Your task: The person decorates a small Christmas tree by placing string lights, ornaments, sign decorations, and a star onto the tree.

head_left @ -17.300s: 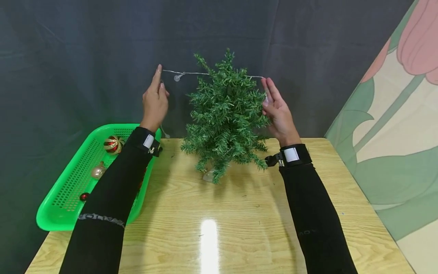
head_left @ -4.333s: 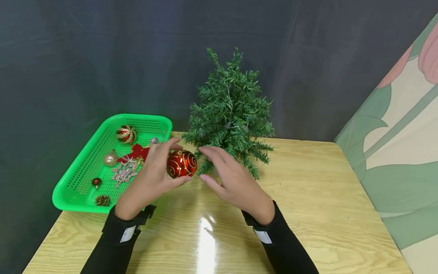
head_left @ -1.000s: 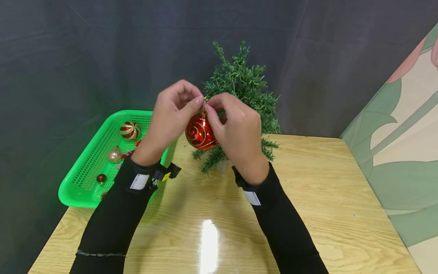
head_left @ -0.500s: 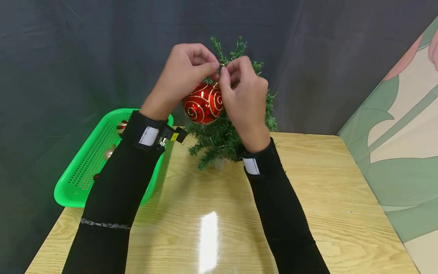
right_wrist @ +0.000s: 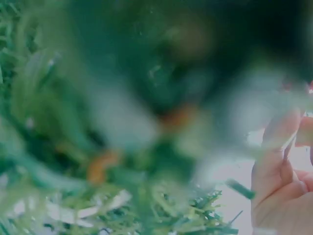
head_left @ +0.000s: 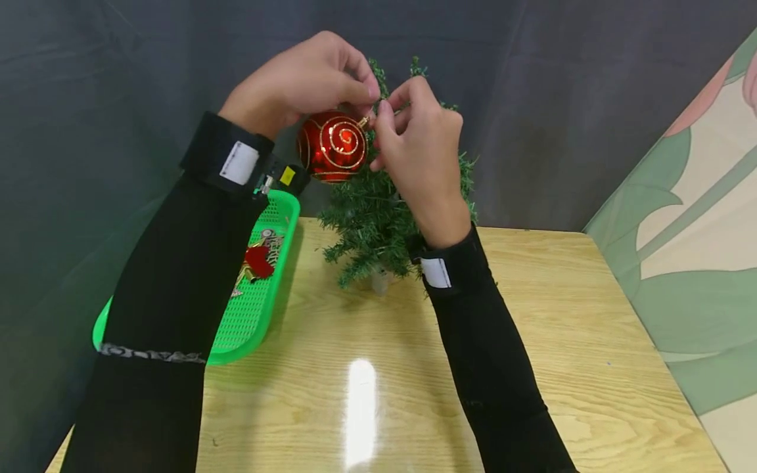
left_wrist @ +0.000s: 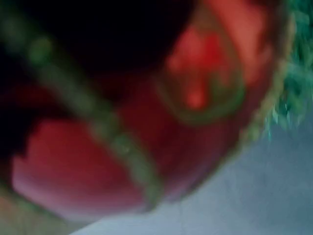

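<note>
A big red Christmas bauble (head_left: pixel 336 146) with gold glitter swirls hangs at the upper left of a small artificial Christmas tree (head_left: pixel 378 223). Its gold cap tilts toward the right. Thumb and fingertips of my left hand (head_left: pixel 310 79) pinch its hanging loop just above the cap. From the other side my right hand (head_left: pixel 422 141) pinches at the same loop, in front of the tree's upper branches. The loop itself is mostly hidden by the fingertips. Close up and blurred, the bauble (left_wrist: pixel 122 161) fills the left wrist view; green needles (right_wrist: pixel 146 200) crowd the right wrist view.
On the wooden table (head_left: pixel 473 368) at left stands a green plastic basket (head_left: pixel 260 322), partly covered by my left sleeve. A red and gold bow (head_left: pixel 258 261) and silvery ornaments lie in it. A dark curtain (head_left: pixel 532 131) hangs behind the tree.
Earlier a light string was stretched behind the tree; then the bauble was lifted from beside the basket. In the last second both hands raised it, and the left hand moved further up and left.
</note>
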The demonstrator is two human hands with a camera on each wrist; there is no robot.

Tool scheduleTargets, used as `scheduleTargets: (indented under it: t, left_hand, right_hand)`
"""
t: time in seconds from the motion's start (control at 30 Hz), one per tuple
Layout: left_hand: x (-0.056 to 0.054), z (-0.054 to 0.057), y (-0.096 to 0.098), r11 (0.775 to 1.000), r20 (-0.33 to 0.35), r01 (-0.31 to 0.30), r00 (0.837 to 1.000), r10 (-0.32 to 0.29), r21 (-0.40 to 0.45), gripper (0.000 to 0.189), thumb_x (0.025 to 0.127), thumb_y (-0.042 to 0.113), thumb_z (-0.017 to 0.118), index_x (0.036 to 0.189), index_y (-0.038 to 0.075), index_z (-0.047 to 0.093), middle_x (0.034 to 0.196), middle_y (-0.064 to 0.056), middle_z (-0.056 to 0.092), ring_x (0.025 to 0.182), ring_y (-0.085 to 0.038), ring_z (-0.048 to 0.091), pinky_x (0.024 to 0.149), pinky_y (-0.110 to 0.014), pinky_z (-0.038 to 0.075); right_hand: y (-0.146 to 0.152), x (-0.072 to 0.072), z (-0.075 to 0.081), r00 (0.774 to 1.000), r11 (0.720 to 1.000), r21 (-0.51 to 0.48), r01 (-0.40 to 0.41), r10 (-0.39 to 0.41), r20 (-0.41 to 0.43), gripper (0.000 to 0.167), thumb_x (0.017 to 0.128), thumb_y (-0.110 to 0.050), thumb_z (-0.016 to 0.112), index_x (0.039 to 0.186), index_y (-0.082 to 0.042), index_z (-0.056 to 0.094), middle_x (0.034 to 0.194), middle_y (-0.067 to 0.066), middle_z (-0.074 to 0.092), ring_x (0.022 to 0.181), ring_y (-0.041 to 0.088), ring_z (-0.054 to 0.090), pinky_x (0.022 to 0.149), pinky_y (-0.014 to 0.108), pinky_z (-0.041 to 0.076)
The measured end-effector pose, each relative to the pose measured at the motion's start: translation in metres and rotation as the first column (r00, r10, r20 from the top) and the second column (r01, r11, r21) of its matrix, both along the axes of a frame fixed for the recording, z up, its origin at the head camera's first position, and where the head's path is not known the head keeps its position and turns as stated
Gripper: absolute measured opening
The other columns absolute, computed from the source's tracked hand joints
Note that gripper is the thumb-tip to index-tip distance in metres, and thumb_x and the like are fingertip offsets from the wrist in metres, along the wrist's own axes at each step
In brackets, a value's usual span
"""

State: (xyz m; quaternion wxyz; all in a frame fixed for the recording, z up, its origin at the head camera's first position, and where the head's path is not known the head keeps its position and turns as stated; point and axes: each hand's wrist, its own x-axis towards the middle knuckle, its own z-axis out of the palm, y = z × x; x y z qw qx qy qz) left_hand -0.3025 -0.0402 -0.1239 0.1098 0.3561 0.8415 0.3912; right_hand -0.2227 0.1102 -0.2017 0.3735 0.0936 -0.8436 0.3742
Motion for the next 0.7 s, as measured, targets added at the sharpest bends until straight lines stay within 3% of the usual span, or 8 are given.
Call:
scheduleTargets:
  t: [0.1, 0.2, 0.3, 0.43, 0.53, 0.6, 0.7]
  left_hand:
    - [0.001, 0.005, 0.005, 0.997, -0.077, 0.034, 0.996, -0.039, -0.073, 0.02, 0.108, 0.015, 0.052, 0.106, 0.001, 0.066, 0.088, -0.002, 0.062, 0.077, -0.015, 0.06, 0.066, -0.023, 0.051]
    - [0.005, 0.01, 0.006, 0.992, -0.097, 0.059, 0.993, -0.07, -0.111, 0.016, 0.109, 0.016, 0.051, 0.106, 0.003, 0.061, 0.087, -0.003, 0.063, 0.076, -0.016, 0.063, 0.065, -0.022, 0.052]
    - [0.009, 0.014, 0.004, 0.985, -0.129, 0.095, 0.985, -0.114, -0.143, 0.012, 0.109, 0.015, 0.051, 0.107, 0.005, 0.057, 0.083, -0.002, 0.066, 0.072, -0.015, 0.064, 0.064, -0.021, 0.053]
    - [0.007, 0.014, -0.001, 0.971, -0.254, 0.127, 0.951, -0.177, -0.204, 0.013, 0.109, 0.016, 0.05, 0.11, 0.004, 0.057, 0.078, 0.0, 0.066, 0.065, -0.011, 0.064, 0.063, -0.02, 0.053]
    - [0.002, 0.011, -0.004, 0.97, -0.324, 0.116, 0.929, -0.182, -0.213, 0.017, 0.109, 0.017, 0.05, 0.111, 0.003, 0.059, 0.078, 0.002, 0.066, 0.063, -0.008, 0.063, 0.063, -0.019, 0.052]
    - [-0.002, 0.007, -0.004, 0.975, -0.33, 0.109, 0.928, -0.171, -0.196, 0.018, 0.109, 0.018, 0.051, 0.111, 0.003, 0.06, 0.078, 0.002, 0.065, 0.06, -0.008, 0.059, 0.06, -0.019, 0.049]
    - [-0.007, 0.002, -0.002, 0.978, -0.294, 0.106, 0.943, -0.157, -0.18, 0.017, 0.108, 0.016, 0.053, 0.11, 0.003, 0.061, 0.074, 0.003, 0.061, 0.056, -0.007, 0.051, 0.056, -0.02, 0.043]
  right_hand:
    - [0.001, -0.001, -0.001, 0.999, 0.998, 0.032, 0.049, -0.049, -0.007, 0.021, 0.107, -0.019, 0.051, 0.105, -0.001, 0.062, 0.075, 0.01, 0.072, 0.05, 0.009, 0.059, 0.056, 0.016, 0.049]
    - [0.002, 0.0, -0.001, 0.996, 0.993, 0.079, 0.088, -0.085, -0.041, 0.021, 0.106, -0.02, 0.053, 0.101, -0.002, 0.063, 0.074, 0.008, 0.068, 0.054, 0.013, 0.053, 0.055, 0.02, 0.039]
    - [0.002, 0.003, 0.003, 0.996, 0.992, 0.097, 0.078, -0.074, -0.046, 0.021, 0.105, -0.02, 0.055, 0.097, -0.004, 0.065, 0.073, 0.006, 0.063, 0.058, 0.016, 0.05, 0.057, 0.025, 0.033]
    - [0.003, 0.006, 0.009, 0.997, 0.987, 0.141, 0.081, -0.082, 0.0, 0.022, 0.105, -0.023, 0.056, 0.096, -0.006, 0.066, 0.071, 0.003, 0.059, 0.059, 0.016, 0.05, 0.057, 0.025, 0.033]
    - [0.003, 0.006, 0.011, 0.991, 0.975, 0.186, 0.122, -0.128, 0.024, 0.023, 0.106, -0.025, 0.055, 0.098, -0.006, 0.067, 0.071, 0.002, 0.059, 0.058, 0.016, 0.05, 0.055, 0.027, 0.033]
    - [0.004, 0.004, 0.011, 0.987, 0.969, 0.2, 0.147, -0.156, 0.033, 0.024, 0.106, -0.025, 0.055, 0.098, -0.007, 0.067, 0.073, 0.002, 0.06, 0.058, 0.015, 0.051, 0.054, 0.028, 0.033]
    - [0.005, 0.001, 0.01, 0.981, 0.959, 0.223, 0.173, -0.188, 0.047, 0.025, 0.106, -0.026, 0.053, 0.098, -0.007, 0.066, 0.074, 0.002, 0.061, 0.058, 0.016, 0.051, 0.053, 0.029, 0.034]
